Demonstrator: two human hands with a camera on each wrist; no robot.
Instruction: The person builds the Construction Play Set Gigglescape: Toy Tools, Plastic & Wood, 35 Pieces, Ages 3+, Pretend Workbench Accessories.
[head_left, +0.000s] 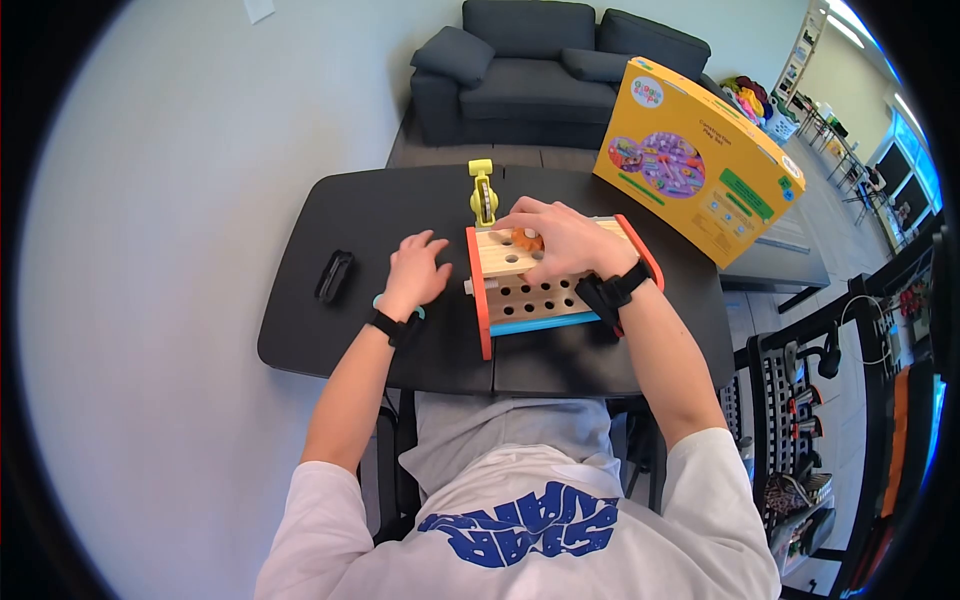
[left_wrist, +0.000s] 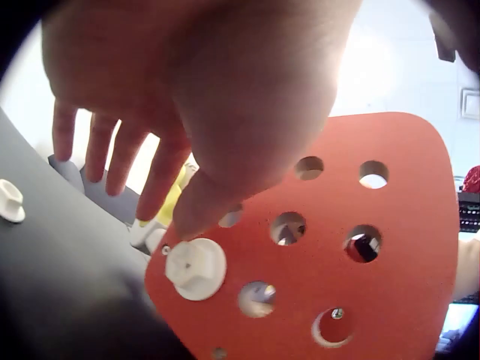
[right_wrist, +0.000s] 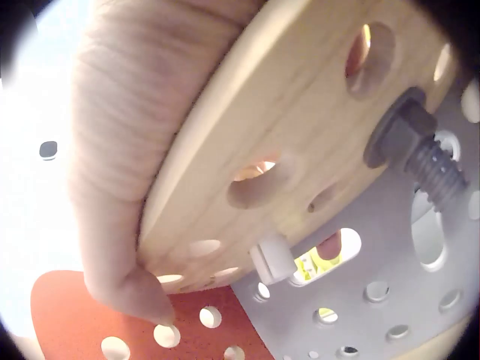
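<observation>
A wooden toy workbench [head_left: 540, 300] with red side panels and a blue front rail stands on the black table. My right hand [head_left: 570, 240] spans its holed top, thumb along the front edge and fingers toward the far side. An orange toy piece [head_left: 527, 240] shows beneath this hand. My left hand [head_left: 415, 272] is beside the left red panel [left_wrist: 397, 187], fingers extended. Its thumb lies right by a white hex bolt head [left_wrist: 196, 268] in that panel. From the board's underside stick a dark grey bolt [right_wrist: 412, 135] and a white peg [right_wrist: 271, 259].
Behind the workbench stands a yellow-green toy [head_left: 483, 195]. A black case-like object [head_left: 335, 275] lies at the table's left, and a teal piece [head_left: 418, 313] is by my left wrist. A large yellow box [head_left: 700, 160] stands at the back right, before a grey sofa [head_left: 540, 90].
</observation>
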